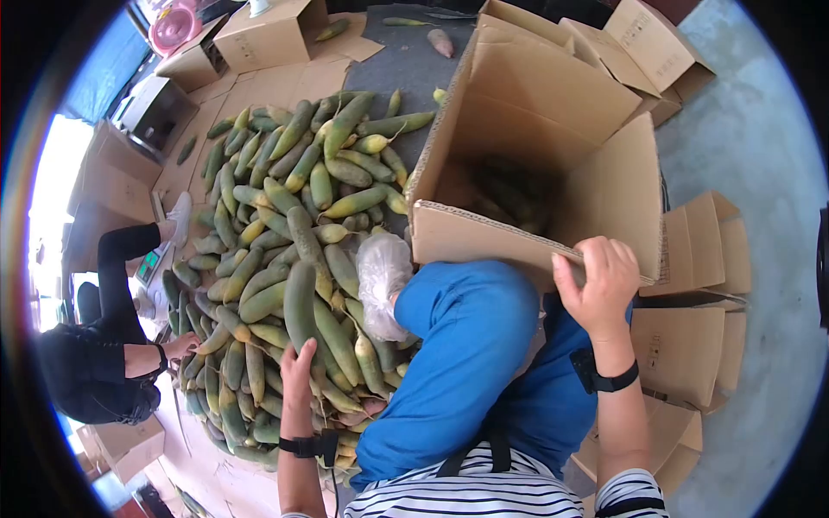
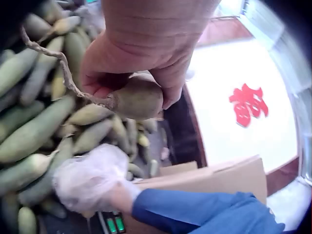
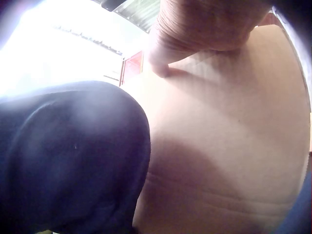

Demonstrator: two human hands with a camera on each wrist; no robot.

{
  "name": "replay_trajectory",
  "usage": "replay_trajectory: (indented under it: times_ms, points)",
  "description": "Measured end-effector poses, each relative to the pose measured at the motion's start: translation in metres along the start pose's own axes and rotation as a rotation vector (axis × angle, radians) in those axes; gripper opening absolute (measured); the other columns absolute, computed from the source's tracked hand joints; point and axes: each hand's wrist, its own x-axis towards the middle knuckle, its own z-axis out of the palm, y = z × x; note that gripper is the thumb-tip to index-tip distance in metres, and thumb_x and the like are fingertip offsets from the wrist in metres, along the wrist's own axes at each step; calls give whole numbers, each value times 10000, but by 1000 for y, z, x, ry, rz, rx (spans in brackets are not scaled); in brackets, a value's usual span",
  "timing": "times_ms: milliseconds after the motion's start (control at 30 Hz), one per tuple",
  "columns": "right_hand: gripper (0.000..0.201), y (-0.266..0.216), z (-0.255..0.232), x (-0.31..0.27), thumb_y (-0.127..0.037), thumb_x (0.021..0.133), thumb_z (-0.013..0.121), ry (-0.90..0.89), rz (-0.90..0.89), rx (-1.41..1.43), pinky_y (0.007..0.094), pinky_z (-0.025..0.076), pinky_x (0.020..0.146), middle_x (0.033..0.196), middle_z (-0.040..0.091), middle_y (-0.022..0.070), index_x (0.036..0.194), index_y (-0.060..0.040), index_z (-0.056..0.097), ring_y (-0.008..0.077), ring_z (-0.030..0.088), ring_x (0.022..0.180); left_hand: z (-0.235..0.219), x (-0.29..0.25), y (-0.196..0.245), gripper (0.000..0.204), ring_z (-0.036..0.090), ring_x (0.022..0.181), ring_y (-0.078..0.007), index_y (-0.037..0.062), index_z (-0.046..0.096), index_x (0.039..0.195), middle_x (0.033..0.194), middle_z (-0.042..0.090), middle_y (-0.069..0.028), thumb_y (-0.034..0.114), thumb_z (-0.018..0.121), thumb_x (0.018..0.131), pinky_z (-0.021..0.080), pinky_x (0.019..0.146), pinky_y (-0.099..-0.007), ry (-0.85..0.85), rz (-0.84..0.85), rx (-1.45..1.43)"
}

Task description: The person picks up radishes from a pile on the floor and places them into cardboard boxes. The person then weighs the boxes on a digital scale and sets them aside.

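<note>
Held radish: green; carried in the left hand over the pile of radishes; contact with those beneath cannot be told.
Left fingers: curled around the root end; the thin root trails out toward the wrist camera.
Long axis: runs from the left hand roughly straight ahead, away from the person's body.
Radish to carton: the tall carton stands to the right of the held radish, beyond the plastic-covered foot and bent knee.
Nearer hand: left, at the radish; the right hand is well apart from it.
Right fingers: gripping the carton's near rim.
Carton interior: dim; several radishes lie at the bottom.
Surface: floor, partly covered with flattened cardboard.
Room: further cartons at right; another person reaches to the pile from the left, beside a green-lit display.
</note>
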Motion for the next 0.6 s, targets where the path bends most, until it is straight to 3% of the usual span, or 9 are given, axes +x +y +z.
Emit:
replay_trajectory:
  times_ms: [100,167,233,300,333,400,500,600]
  points:
    - [263,-1,0,-3,-251,743,722,6,7,-4,373,417,614,681,531,63,723,-85,519,271,526,649,65,-11,112,397,566,842,-148,-16,580,1077,949,620,-67,159,744,760,462,783,-288,-32,343,265]
    - [263,-1,0,-4,-251,740,723,14,5,-6,371,417,614,681,532,60,722,-86,519,269,525,648,105,-10,164,529,568,892,-215,-16,580,1112,977,581,-110,145,796,656,466,792,-329,-4,875,480]
    - [246,-2,-2,-4,-232,761,708,8,7,16,380,405,615,680,532,74,736,-65,530,281,525,638,153,-27,214,600,561,945,-286,-1,584,1148,1025,552,-140,140,819,614,465,822,-365,-18,1036,502]
    - [257,-1,-1,-5,-246,753,715,9,-1,3,375,410,616,679,530,66,728,-76,524,273,525,643,189,-31,239,610,562,961,-307,16,579,1185,1061,563,-145,136,820,638,467,839,-376,13,1204,574]
    - [268,0,-1,-5,-259,745,723,14,0,-9,370,416,617,678,529,58,720,-87,519,265,525,647,197,-30,241,610,562,961,-307,16,579,1185,1061,563,-145,136,820,638,467,839,-376,14,1203,572]
    - [266,1,-1,-5,-258,744,721,16,2,-12,371,415,616,678,527,58,721,-86,519,265,524,645,209,-28,242,570,560,978,-327,25,571,1195,1088,565,-159,118,796,679,466,851,-396,178,1454,544]
    - [264,2,-3,-8,-256,745,719,18,13,-6,372,414,615,679,527,59,722,-86,519,266,522,644,188,-12,199,500,556,994,-339,25,567,1187,1089,566,-173,88,749,726,464,855,-413,205,1382,549]
    - [264,0,1,-9,-258,747,719,18,1,21,373,414,614,682,529,61,723,-87,519,268,522,645,137,8,111,365,560,990,-380,10,568,1093,1061,569,-193,99,708,768,469,835,-431,-40,982,804]
